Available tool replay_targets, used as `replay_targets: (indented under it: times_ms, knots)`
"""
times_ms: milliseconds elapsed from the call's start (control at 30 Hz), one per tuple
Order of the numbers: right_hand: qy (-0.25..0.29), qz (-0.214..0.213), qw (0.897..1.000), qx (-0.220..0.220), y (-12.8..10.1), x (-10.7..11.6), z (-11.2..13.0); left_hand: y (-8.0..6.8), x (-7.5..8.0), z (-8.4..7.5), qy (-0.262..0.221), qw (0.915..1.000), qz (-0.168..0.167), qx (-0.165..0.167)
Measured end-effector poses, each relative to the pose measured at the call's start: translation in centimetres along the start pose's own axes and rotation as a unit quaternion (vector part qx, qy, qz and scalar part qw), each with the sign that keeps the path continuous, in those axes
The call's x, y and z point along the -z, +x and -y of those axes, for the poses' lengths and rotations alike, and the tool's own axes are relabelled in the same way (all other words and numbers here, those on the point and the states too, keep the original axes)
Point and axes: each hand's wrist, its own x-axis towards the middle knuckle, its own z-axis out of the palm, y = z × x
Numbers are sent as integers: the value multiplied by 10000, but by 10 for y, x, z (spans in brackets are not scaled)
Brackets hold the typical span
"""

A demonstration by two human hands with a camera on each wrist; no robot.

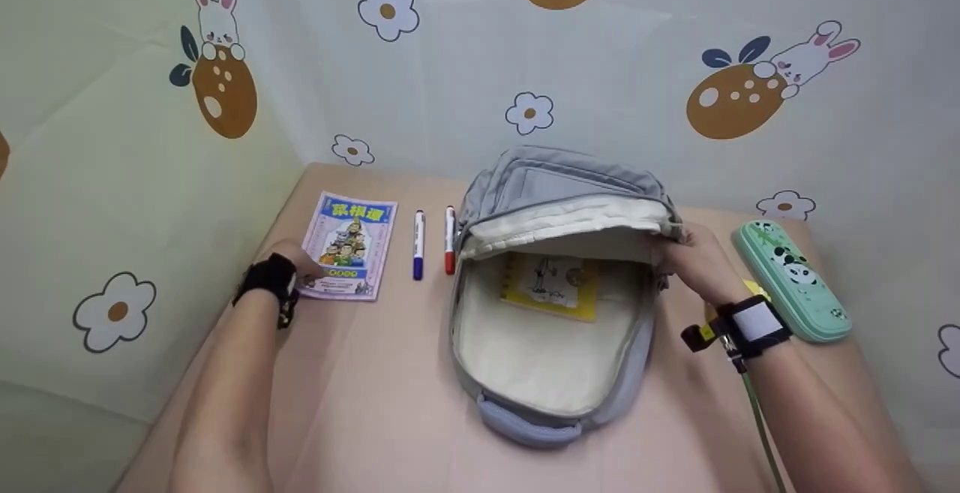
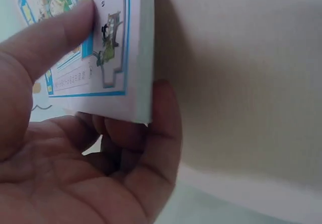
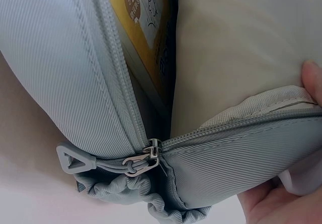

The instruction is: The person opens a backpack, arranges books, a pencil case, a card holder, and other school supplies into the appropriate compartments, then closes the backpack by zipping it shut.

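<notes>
Left hand [image 1: 300, 268] grip: thumb on the cover, fingers [image 2: 163, 128] curled under the near edge of the picture booklet [image 1: 349, 245], pinching its lower left corner. Booklet sits left of centre in the head view, mostly flat on the pink surface [image 1: 360, 403], near edge just lifted in the left wrist view. Right hand [image 1: 694, 257] grip: fingers closed on the upper flap edge of the grey backpack [image 1: 555, 298], right of centre, holding the main compartment wide. A yellow book [image 1: 551, 287] already lies inside against the cream lining. Zipper pulls [image 3: 143, 161] sit together at the side seam in the right wrist view.

Outward: blue marker [image 1: 418, 245] and red marker [image 1: 449, 241] lie side by side between booklet and backpack, apart from both hands. Green panda pencil case [image 1: 793, 283] lies at the right edge of the surface, just beyond the right wrist.

Risks, as judgement: corner pinch is shallow, so the booklet could bend or slip if lifted fast. The markers lie between booklet and bag; a low pass could knock or roll them. If the right grip loosens, the flap likely drops over the opening.
</notes>
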Motion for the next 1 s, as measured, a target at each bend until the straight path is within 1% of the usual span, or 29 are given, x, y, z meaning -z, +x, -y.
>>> replay_targets:
  times_ms: [100, 167, 200, 300, 333, 433, 533, 633, 700, 800, 833, 867, 900, 933, 967, 1000]
  knots:
    - [-97, -9, 10000, 17, 1, -1, 1, 5, 1, 9, -484, 9988, 27, -86]
    - [-48, 20, 10000, -20, 1, -2, 1, 6, 1, 15, -1156, 9932, 151, -70]
    - [-34, 19, 10000, -41, 1, -2, 1, 5, 1, 17, -1522, 9880, 233, -78]
    - [15, 18, 10000, -55, 2, -2, 1, -6, 2, 21, -2574, 9655, 383, -138]
    - [52, -1, 10000, -82, 2, -2, 1, -11, 3, 21, -2937, 9548, 413, -198]
    - [59, -44, 9998, -199, 2, 0, 1, -27, 5, 21, -3665, 9276, 419, -592]
    - [55, -34, 9995, -299, 2, 2, 2, -45, 7, 16, -4236, 8988, 501, -1013]
    - [61, 12, 9995, -323, 1, 3, 2, -61, 7, 5, -4561, 8749, 719, -1463]
    - [55, 37, 9995, -317, 1, 3, 2, -70, 6, -2, -4706, 8577, 997, -1816]
    - [111, 61, 9992, -391, 1, 3, 2, -82, 3, -12, -4855, 8271, 1580, -2351]
    - [134, 69, 9991, -408, 2, 2, 2, -86, 3, -15, -4847, 8177, 1790, -2536]
    - [187, 89, 9988, -451, 2, 2, 2, -91, 2, -18, -4798, 8110, 1967, -2708]
    - [165, 97, 9991, -390, 3, 2, 2, -95, 2, -22, -4719, 8062, 2118, -2873]
    - [151, 100, 9993, -327, 3, 2, 2, -99, 1, -27, -4599, 8040, 2249, -3025]
    - [110, 115, 9996, -227, 3, 2, 1, -104, 1, -32, -4452, 8045, 2362, -3144]
    - [86, 105, 9998, -151, 4, 2, 1, -108, 0, -38, -4283, 8067, 2462, -3242]
